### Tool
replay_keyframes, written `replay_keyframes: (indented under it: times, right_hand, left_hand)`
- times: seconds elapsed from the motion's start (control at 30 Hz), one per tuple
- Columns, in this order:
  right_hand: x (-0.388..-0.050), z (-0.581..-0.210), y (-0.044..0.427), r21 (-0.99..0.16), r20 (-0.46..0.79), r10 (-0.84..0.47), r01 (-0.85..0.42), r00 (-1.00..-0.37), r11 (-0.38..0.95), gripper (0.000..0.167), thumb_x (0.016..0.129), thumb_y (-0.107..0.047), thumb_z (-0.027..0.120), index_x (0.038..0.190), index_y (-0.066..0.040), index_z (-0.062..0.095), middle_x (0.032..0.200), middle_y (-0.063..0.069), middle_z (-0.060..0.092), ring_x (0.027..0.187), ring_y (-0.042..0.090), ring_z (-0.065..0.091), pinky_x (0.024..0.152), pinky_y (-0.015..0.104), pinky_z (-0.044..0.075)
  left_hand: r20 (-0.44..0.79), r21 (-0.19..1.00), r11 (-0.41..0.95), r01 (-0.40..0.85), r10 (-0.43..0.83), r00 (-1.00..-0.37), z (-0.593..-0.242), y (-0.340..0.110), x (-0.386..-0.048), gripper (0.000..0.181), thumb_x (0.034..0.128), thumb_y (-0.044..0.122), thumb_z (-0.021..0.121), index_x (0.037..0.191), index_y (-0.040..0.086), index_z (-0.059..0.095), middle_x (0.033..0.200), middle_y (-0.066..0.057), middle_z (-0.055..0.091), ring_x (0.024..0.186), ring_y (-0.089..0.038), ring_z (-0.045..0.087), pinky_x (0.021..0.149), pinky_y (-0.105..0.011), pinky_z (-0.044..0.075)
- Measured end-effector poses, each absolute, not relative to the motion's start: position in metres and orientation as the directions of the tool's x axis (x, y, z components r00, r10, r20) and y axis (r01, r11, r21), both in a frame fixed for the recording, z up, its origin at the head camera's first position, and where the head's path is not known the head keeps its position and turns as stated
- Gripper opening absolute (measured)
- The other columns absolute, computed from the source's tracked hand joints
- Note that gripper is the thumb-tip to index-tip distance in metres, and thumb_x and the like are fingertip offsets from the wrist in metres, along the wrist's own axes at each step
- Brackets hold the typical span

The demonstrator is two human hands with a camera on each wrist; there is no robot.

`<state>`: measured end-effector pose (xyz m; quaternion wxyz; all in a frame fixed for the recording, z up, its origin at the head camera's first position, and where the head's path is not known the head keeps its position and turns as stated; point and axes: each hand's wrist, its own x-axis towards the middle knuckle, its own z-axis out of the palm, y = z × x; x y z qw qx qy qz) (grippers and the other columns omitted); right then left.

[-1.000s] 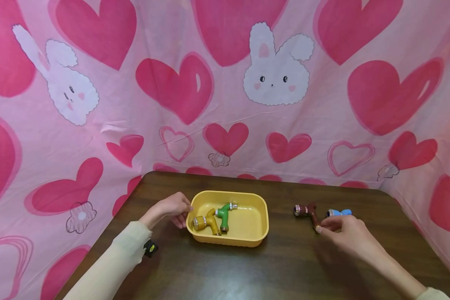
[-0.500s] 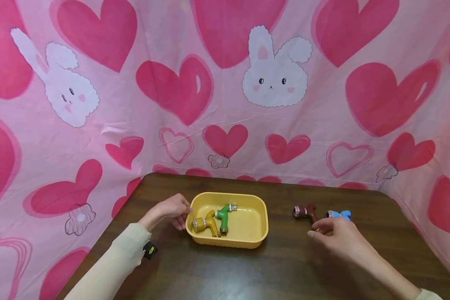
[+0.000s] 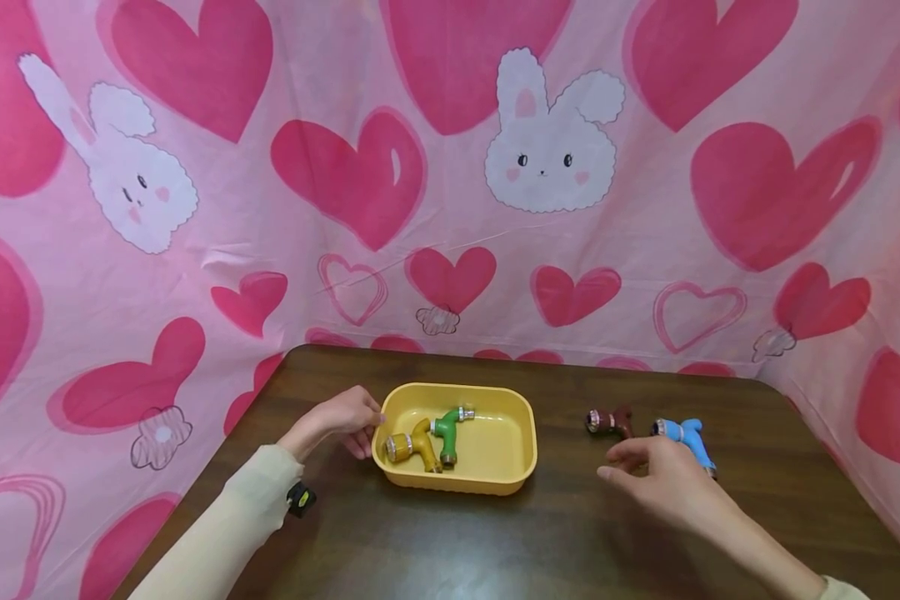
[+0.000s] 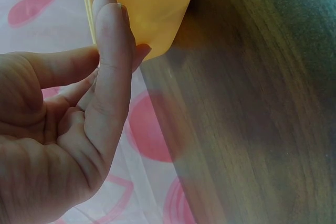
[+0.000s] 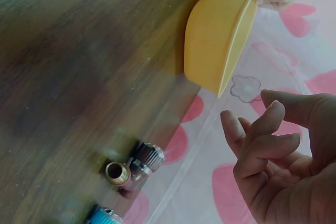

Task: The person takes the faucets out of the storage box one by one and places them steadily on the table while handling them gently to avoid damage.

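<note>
The left hand [image 3: 347, 419] pinches the left rim of the yellow tray [image 3: 528, 433]; in the left wrist view its thumb and fingers [image 4: 113, 51] meet at the tray wall [image 4: 152, 3]. Inside lie a yellow tap-shaped piece [image 3: 422, 442] and a green one [image 3: 447, 435], close together. The right hand [image 3: 663, 483] hovers in front of a dark red piece [image 3: 609, 420], partly hiding it, with fingers apart and nothing between them. Just behind and right of that hand lies a blue piece [image 3: 692, 437]. The right wrist view shows the dark red piece [image 5: 134, 178] away from the fingertips.
All of this is on a dark wooden table [image 3: 450, 542]. A pink cloth with hearts and rabbits [image 3: 450, 208] hangs behind and at both sides. A small black item [image 3: 300, 498] is at the left sleeve's cuff.
The right hand has let go of the dark red piece's lower end and moved left and slightly toward the person, uncovering more of the blue piece. The left hand stays at the tray.
</note>
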<state>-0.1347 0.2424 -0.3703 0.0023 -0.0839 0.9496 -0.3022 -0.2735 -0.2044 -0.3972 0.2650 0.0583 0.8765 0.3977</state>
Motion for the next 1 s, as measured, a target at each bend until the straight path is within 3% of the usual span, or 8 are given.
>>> replay_keyframes:
  times: [1.0]
  right_hand:
    - [-0.138, -0.368, 0.217, -0.614, 0.035, -0.232, -0.204, -0.972, 0.763, 0.021, 0.092, -0.032, 0.083, 0.102, -0.014, 0.079, 0.085, -0.013, 0.071, 0.084, 0.009, 0.067, 0.067, 0.03, 0.055]
  left_hand:
    - [-0.411, 0.743, 0.66, -0.106, 0.325, -0.852, -0.397, -0.205, -0.273, 0.024, 0.1068, 0.005, 0.056, 0.097, -0.008, 0.073, 0.066, -0.013, 0.065, 0.052, -0.017, 0.066, 0.055, -0.035, 0.063]
